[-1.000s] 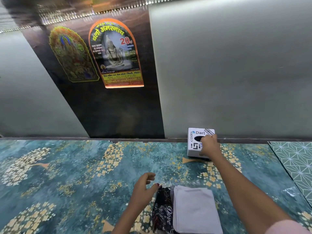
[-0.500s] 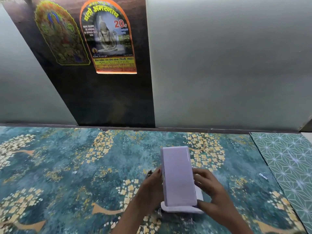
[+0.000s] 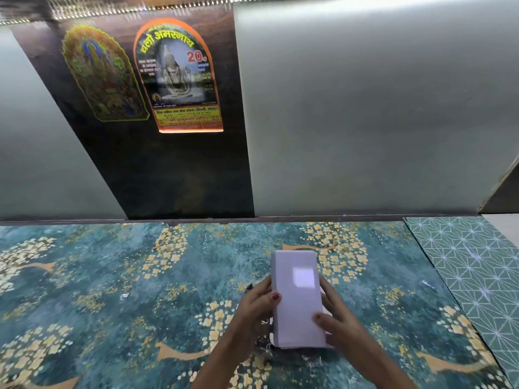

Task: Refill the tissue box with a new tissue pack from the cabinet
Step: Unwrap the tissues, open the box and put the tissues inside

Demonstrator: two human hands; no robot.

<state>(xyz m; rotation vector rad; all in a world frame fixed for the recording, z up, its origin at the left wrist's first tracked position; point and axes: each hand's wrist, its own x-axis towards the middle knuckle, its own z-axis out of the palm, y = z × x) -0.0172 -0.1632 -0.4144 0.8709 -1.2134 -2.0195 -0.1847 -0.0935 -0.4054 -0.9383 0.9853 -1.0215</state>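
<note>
Holding the tissue box (image 3: 297,300) tilted up in both hands, plain underside toward the camera, low over the patterned counter (image 3: 112,290).

Left hand (image 3: 254,307) fingers are curled on its left edge, right hand (image 3: 337,321) fingers on the right edge, thumb on the face. Tissue pack (image 3: 265,345) wrapper is barely visible, mostly hidden beneath the box. Risks: smooth card, edge-only grip, so it could slip or twist; setting it down blind could crush the pack. Plenty of free counter to the left and ahead; wall (image 3: 365,122) behind, green panel (image 3: 477,276) well right.
</note>
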